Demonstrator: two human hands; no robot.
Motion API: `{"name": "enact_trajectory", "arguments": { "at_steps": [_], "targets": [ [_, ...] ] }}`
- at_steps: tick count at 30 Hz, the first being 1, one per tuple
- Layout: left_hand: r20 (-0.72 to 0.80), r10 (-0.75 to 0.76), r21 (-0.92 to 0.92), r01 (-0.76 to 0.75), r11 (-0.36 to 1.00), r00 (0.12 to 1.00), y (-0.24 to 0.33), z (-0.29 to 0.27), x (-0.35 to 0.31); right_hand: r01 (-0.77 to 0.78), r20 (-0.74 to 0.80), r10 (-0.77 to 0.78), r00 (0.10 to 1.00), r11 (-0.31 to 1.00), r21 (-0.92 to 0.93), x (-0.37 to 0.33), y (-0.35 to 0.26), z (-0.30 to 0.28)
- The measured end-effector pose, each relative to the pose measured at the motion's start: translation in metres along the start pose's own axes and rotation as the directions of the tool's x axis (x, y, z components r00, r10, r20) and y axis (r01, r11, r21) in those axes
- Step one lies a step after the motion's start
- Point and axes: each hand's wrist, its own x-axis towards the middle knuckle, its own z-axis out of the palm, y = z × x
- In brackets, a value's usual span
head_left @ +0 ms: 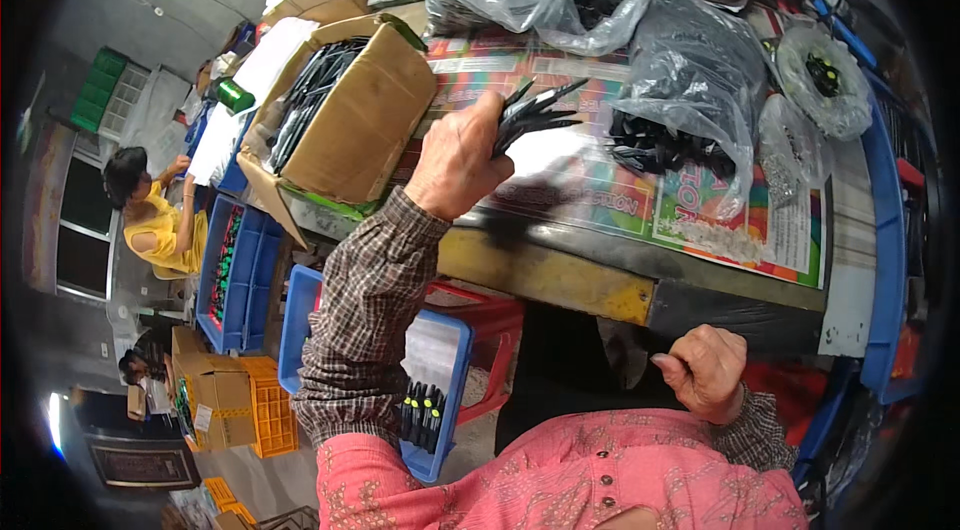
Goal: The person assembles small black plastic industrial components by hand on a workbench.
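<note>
My left hand (465, 155) is closed round a bunch of slender black pointed pieces, like pen barrels (540, 116), held over the table. Their pointed ends fan out to the right of the fist. Just left of it stands an open cardboard box (365, 120) full of similar long black pieces (322, 80). My right hand (705, 370) is at the table's front edge, close to my body, with its fingers curled in. Whether anything sits inside those fingers is hidden. Beyond the hands, a clear plastic bag (695, 40) spills short black parts (670, 145) onto the printed table cover (610, 195).
More clear bags of parts (590, 5) line the back and right. A blue tray (450, 330) with black, yellow-banded pieces (423, 415) is below my left forearm, beside a red stool (495, 345). Blue bins (250, 275) and a person in yellow (170, 230) are left.
</note>
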Motion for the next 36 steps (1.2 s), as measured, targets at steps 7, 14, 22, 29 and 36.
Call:
{"name": "enact_trajectory", "arguments": {
  "at_steps": [7,14,22,29,36],
  "targets": [
    [0.056,-0.035,0.122,0.028,0.992,0.998,-0.014,0.026,-0.010,0.030,-0.044,-0.030,0.999,1.000,-0.007,-0.001,0.001,0.002],
    [0.151,-0.066,0.182,0.038,0.983,0.986,-0.013,0.031,-0.011,0.025,-0.055,-0.027,0.998,0.999,-0.024,-0.001,0.003,0.004],
    [0.094,0.013,0.150,-0.027,0.988,0.996,-0.012,0.036,-0.017,0.029,-0.043,-0.030,0.999,0.999,-0.028,0.000,0.002,0.004],
    [0.032,0.029,0.191,-0.034,0.981,0.999,0.002,0.037,-0.022,0.030,-0.051,-0.032,0.998,0.999,-0.029,0.000,0.001,0.004],
    [-0.062,0.072,0.189,-0.059,0.980,0.995,0.002,0.042,-0.032,-0.002,-0.040,0.000,0.999,0.999,-0.046,-0.002,-0.002,0.004]
  ]
}}
